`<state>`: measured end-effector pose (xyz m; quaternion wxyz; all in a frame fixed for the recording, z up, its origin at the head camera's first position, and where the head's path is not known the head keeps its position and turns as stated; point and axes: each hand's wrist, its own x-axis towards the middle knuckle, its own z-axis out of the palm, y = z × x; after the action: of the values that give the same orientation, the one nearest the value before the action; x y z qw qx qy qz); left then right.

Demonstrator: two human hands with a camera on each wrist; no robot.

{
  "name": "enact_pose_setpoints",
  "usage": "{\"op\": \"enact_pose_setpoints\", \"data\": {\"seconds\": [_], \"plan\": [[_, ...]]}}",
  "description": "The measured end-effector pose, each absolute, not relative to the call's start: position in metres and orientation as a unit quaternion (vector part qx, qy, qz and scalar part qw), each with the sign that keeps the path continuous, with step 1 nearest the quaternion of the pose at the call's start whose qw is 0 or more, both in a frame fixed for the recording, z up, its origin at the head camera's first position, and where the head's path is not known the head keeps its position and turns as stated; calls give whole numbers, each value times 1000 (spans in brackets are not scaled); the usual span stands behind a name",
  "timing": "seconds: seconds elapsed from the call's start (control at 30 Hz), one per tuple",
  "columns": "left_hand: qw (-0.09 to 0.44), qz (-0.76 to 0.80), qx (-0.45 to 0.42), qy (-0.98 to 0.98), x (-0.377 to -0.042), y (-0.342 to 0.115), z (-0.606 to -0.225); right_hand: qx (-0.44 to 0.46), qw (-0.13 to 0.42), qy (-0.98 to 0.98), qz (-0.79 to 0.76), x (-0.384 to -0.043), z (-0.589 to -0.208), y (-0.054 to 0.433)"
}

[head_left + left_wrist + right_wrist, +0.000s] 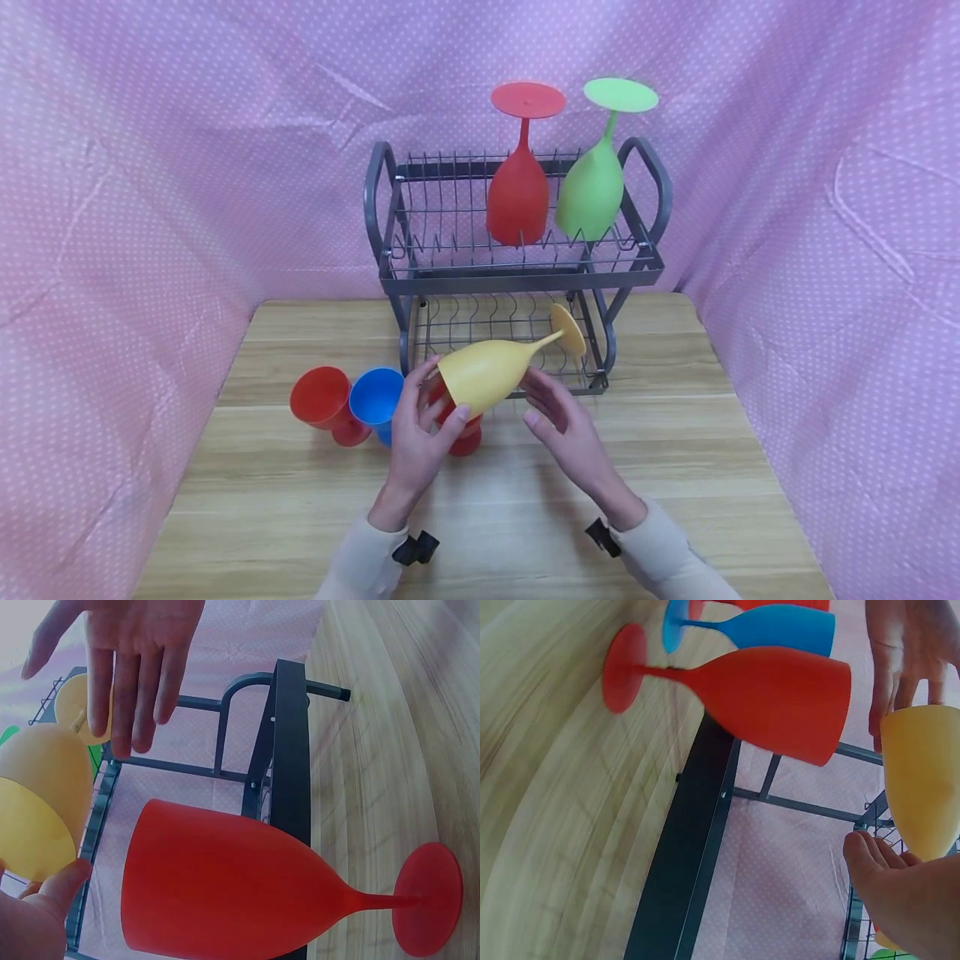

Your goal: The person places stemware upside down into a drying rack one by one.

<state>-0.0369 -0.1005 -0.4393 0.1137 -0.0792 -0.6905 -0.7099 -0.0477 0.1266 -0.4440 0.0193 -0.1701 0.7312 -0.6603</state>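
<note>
A yellow plastic wine goblet point(483, 379) is tilted on its side in the air, mouth to the left and foot to the upper right. My left hand point(420, 437) grips it at the rim, thumb against the mouth edge. Close to the lower bowl is my right hand point(566, 429), its fingers extended in the left wrist view. A red goblet point(217, 877) stands upright on the table beneath, partly hidden by the left hand in the head view. Left of it stand a blue goblet point(377, 396) and another red goblet point(320, 396).
Behind the hands is a dark two-tier dish rack point(521, 282). Its upper tier holds an upside-down red goblet point(517, 200) and a green goblet point(592, 192), toward the right. Pink dotted cloth point(225, 167) encloses the wooden table point(300, 517) at the back and sides.
</note>
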Motion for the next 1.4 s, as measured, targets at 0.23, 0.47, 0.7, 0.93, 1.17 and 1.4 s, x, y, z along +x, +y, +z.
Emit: {"op": "enact_pose_setpoints", "data": {"seconds": [0.23,0.47,0.7,0.93,1.17,1.4], "plan": [[116,-720,-80,-679,-36,-95,-439,-114,52,701,-702,-50,-439,118],[122,-725,-81,-673,-34,-91,-441,-73,58,676,-731,-55,-436,110],[131,-726,-90,-669,-34,-88,-440,-44,52,665,-744,-56,-431,102],[136,-727,-89,-667,-33,-87,-440,-48,46,656,-752,-56,-427,98],[132,-733,-95,-660,-32,-86,-440,-53,40,656,-752,-57,-426,99],[139,-716,-105,-676,-31,-87,-443,-48,37,649,-759,-59,-422,98]]}}
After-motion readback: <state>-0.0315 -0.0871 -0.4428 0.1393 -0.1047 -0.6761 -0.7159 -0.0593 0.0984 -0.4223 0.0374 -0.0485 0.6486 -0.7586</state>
